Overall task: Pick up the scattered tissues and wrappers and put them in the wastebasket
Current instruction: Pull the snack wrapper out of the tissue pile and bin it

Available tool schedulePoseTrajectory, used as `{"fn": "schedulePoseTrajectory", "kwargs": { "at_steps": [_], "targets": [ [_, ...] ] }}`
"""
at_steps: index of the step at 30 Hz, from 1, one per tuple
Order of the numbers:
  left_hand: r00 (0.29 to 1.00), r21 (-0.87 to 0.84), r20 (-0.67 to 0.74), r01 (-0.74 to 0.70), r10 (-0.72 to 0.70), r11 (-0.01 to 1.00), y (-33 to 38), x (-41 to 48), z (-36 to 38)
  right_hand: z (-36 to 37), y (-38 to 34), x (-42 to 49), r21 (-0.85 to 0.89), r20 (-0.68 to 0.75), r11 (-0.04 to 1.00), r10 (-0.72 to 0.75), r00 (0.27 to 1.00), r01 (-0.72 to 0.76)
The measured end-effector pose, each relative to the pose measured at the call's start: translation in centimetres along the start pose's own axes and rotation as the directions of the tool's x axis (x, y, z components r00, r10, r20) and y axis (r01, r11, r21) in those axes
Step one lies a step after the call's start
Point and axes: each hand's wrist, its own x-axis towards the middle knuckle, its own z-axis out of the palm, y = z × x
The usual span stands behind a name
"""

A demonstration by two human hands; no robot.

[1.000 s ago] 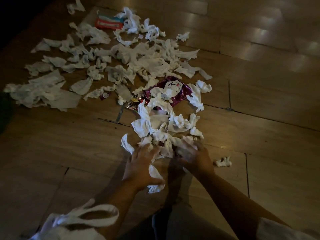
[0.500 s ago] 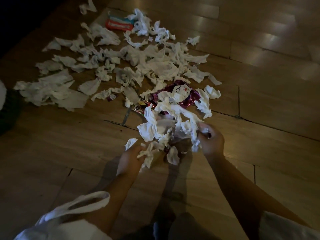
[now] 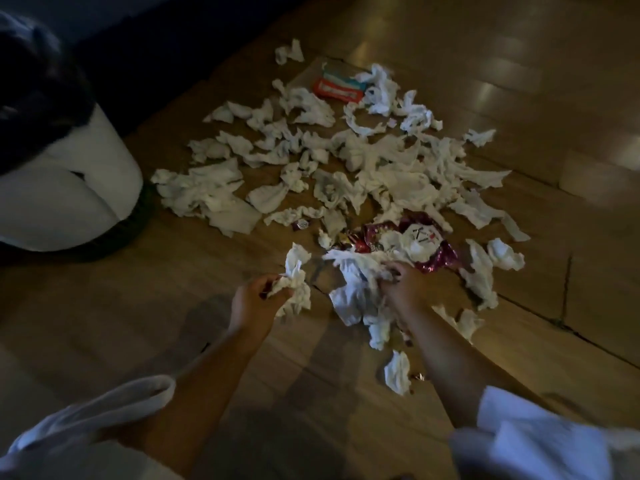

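Several crumpled white tissues (image 3: 377, 174) lie scattered over the wooden floor ahead of me. My left hand (image 3: 252, 303) is closed on a small bunch of tissues (image 3: 294, 278), held a little above the floor. My right hand (image 3: 401, 285) grips a bigger clump of tissues (image 3: 356, 292) that hangs down from it. A shiny dark red wrapper (image 3: 436, 258) lies just beyond my right hand, partly under tissues. A red and white wrapper (image 3: 337, 88) lies at the far end of the mess. A white wastebasket with a dark liner (image 3: 65, 188) stands at the left.
One loose tissue (image 3: 398, 372) lies on the floor under my right forearm, and more tissue scraps (image 3: 464, 322) lie to its right. Bare wooden floor (image 3: 104, 323) stretches between my left hand and the wastebasket. The top left is dark.
Both hands have lifted off the floor with tissues and drawn apart. My view has swung left, bringing the wastebasket into sight. A few tissues have dropped below my right arm.
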Motion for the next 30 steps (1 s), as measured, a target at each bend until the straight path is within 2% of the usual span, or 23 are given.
{"fn": "schedulePoseTrajectory", "kwargs": {
  "at_steps": [2,4,7,11,14,17,22,24,27,30],
  "targets": [
    [1.0,-0.016,-0.016,0.013,-0.014,1.0,1.0,0.2,-1.6,0.2,-2.5,0.3,0.034,-0.006,0.999,-0.031,1.0,0.031],
    [1.0,-0.01,-0.016,0.021,-0.021,1.0,2.4,0.5,-3.5,0.4,-5.1,0.7,-0.051,0.03,0.997,-0.061,0.998,0.062],
    [0.999,-0.027,-0.029,0.045,-0.046,0.999,4.9,0.4,-7.0,0.9,-8.7,1.1,-0.236,0.111,0.964,-0.095,0.989,0.119],
    [0.997,-0.012,-0.059,0.056,-0.057,0.998,8.5,-0.1,-12.4,1.1,-14.3,0.4,-0.272,0.29,0.934,-0.152,0.945,0.233],
    [0.99,-0.03,-0.116,0.079,-0.082,0.996,10.6,0.0,-16.2,1.8,-19.3,-0.5,-0.054,0.318,0.961,-0.241,0.917,0.271],
    [0.97,-0.073,-0.211,0.105,-0.119,0.992,12.3,0.9,-19.6,3.1,-24.7,-1.7,0.181,0.331,0.963,-0.251,0.909,0.2],
    [0.916,-0.394,-0.351,0.045,-0.196,0.918,13.6,2.6,-24.4,5.6,-33.4,-4.0,0.435,0.346,0.874,-0.385,0.856,0.217],
    [0.902,-0.426,-0.393,-0.004,-0.181,0.905,14.2,2.8,-27.2,6.3,-37.1,-5.1,0.521,0.335,0.825,-0.435,0.836,0.22],
    [0.816,-0.497,-0.549,-0.145,-0.181,0.855,15.2,3.0,-32.0,7.6,-43.1,-6.5,0.636,0.342,0.744,-0.509,0.79,0.204],
    [0.697,-0.477,-0.689,-0.23,-0.199,0.848,15.8,3.9,-36.0,10.1,-48.1,-7.0,0.654,0.378,0.73,-0.542,0.751,0.197]
  ]
}}
